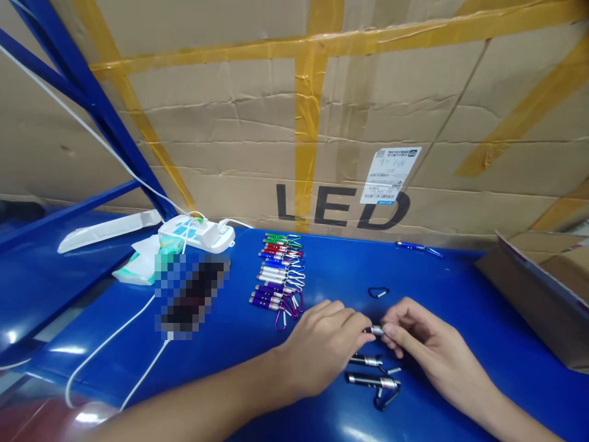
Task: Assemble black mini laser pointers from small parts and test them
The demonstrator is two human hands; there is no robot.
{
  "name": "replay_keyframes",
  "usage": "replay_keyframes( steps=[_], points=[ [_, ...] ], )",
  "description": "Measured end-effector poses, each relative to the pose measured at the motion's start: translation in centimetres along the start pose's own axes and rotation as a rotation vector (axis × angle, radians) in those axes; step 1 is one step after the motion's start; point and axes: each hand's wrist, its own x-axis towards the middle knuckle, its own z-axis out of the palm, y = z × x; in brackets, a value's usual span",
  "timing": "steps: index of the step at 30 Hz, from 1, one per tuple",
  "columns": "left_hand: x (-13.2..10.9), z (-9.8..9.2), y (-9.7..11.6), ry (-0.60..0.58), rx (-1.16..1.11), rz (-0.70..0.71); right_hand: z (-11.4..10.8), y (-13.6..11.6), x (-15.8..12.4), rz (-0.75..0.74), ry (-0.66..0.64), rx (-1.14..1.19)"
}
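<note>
Between my two hands is a small black penlight (375,330) with a silvery band. My left hand (329,341) grips its left end with fingers closed, while my right hand (416,334) pinches the other end. Just beyond them a loose black carabiner clip (378,293) lies on the blue table. Nearer to me rest two more black penlights, one (367,360) partly behind my left hand and one (372,380) with its clip attached. Left of my hands, a column of green, red, blue, silver and purple penlights (275,273) with carabiners lies side by side.
A blurred-out phone (193,298) on a white cable lies at the left, by a tissue pack (150,261) and a white power strip (197,233). A blue penlight (416,247) lies at the back. A large carton (230,135) stands behind; an open cardboard box (534,294) is at right.
</note>
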Motion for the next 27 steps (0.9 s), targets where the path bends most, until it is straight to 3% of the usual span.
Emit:
replay_keyframes(
  steps=[9,19,27],
  points=[
    [0.21,-0.19,-0.46,-0.01,-0.161,-0.128,-0.37,-0.49,-0.07,-0.008,-0.017,-0.039],
    [0.36,-0.78,-0.22,-0.042,-0.255,-0.106,-0.5,-0.4,-0.42,-0.152,-0.062,-0.165],
    [0.52,-0.86,-0.84,-0.002,-0.12,0.024,0.18,-0.34,-0.25,0.014,-0.123,0.036]
  ],
)
